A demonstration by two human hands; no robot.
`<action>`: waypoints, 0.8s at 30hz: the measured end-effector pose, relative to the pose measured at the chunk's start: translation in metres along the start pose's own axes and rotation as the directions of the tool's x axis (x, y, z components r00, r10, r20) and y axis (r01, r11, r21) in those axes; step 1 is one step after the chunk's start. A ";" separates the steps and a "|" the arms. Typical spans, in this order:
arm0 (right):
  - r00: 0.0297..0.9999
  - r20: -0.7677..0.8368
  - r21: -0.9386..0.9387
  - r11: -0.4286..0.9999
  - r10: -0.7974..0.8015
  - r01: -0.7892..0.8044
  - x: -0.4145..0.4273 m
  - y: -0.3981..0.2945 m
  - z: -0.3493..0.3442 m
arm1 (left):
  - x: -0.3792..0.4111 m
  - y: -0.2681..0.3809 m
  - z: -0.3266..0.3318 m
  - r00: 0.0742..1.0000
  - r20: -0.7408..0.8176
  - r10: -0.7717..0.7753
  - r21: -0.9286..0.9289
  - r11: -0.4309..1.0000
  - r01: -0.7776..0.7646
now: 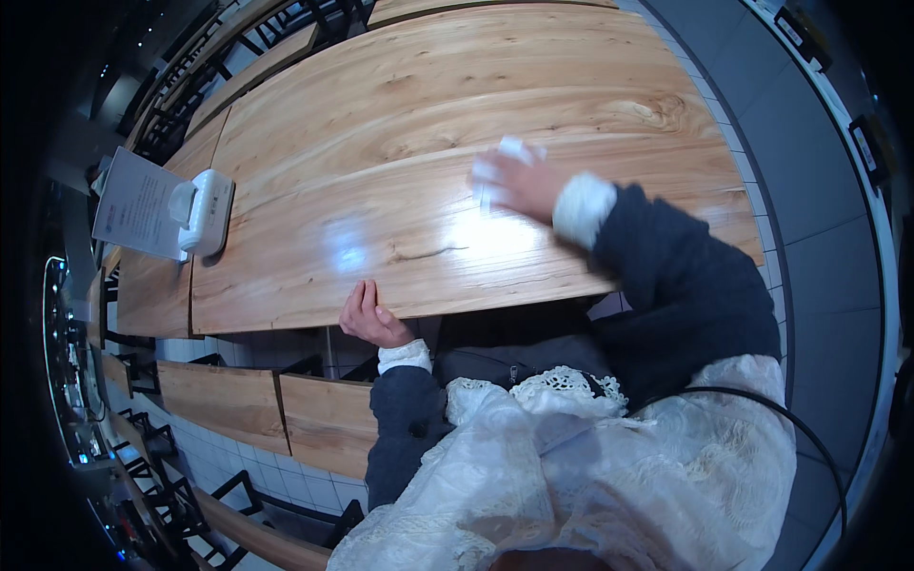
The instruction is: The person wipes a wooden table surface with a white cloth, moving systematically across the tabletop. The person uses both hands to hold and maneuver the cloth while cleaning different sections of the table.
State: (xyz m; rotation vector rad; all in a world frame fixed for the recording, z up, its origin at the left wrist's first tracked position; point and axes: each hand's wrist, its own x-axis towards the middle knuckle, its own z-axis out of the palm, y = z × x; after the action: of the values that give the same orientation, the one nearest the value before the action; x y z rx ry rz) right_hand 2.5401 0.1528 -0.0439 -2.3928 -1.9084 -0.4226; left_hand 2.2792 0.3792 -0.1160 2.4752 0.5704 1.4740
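Note:
My right hand [520, 182] is pressed over a white paper tissue or thin cloth [488, 194] above the wooden tabletop [343, 193]. Motion blurs both the hand and the white piece, so its exact material is unclear. White shows at the fingertips and below the palm. At the near edge of the table, my left hand [373, 314] rests with its fingers together and loosely curled. Nothing shows inside it. Both wrists come out of dark sleeves with white cuffs.
A white tissue dispenser [208, 213] and a standing sign [139, 203] bearing writing are on the table's left part. Wooden benches [221, 407] with black frames stand at the lower left. A black cable [778, 408] curves past my right side. Grey tiled floor [832, 278] runs along the right.

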 end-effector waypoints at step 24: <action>0.882 -0.016 0.010 0.883 0.470 -0.470 0.048 0.115 0.039 | -0.002 0.000 0.003 0.999 -0.039 -0.034 -0.037 0.999 0.033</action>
State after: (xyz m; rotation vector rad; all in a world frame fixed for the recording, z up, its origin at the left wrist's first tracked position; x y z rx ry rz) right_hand 2.6674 0.1790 -0.0546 -2.7125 -1.2415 -0.3972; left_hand 2.2805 0.3781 -0.1192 2.4023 0.5842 1.5102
